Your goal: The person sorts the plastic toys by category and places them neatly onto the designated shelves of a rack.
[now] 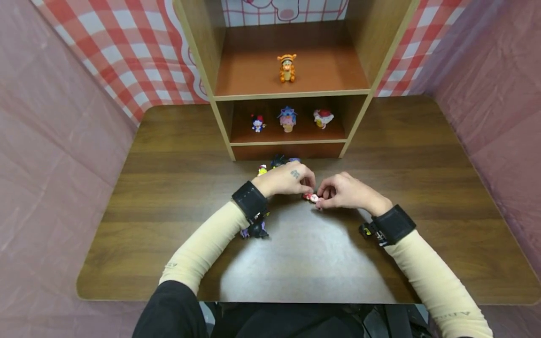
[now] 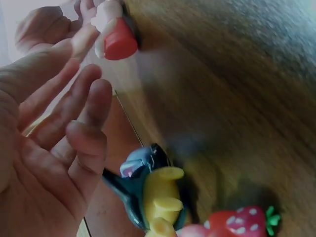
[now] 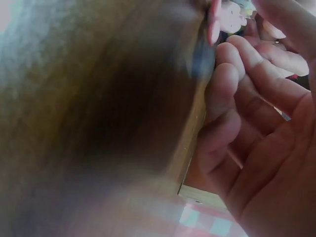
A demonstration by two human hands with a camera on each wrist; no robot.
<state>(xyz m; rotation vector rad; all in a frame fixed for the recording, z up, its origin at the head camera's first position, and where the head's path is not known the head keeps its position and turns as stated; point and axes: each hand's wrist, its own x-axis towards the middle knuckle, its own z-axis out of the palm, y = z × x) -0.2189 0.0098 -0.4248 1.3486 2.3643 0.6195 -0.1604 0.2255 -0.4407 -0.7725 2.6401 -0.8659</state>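
Observation:
A small red and white figurine (image 1: 314, 198) lies low over the table between both hands. From its left side my left hand (image 1: 287, 180) pinches it, the thumb tip against its white part above the round red base in the left wrist view. My right hand (image 1: 348, 191) holds the opposite, pinkish end between thumb and fingertips; the fingers partly hide it. Beyond the left hand stand a yellow-topped figurine (image 1: 262, 170) and a dark spiky one (image 1: 278, 161). Under the left wrist is a black and purple figurine (image 1: 256, 230), partly covered by the wrist band.
A wooden shelf unit (image 1: 291, 96) rises at the table's back. Its upper board carries an orange tiger figurine (image 1: 287, 69). On the lower board are a red-hatted figurine (image 1: 258, 123), a blue and pink one (image 1: 288, 119) and a red and white one (image 1: 323, 118).

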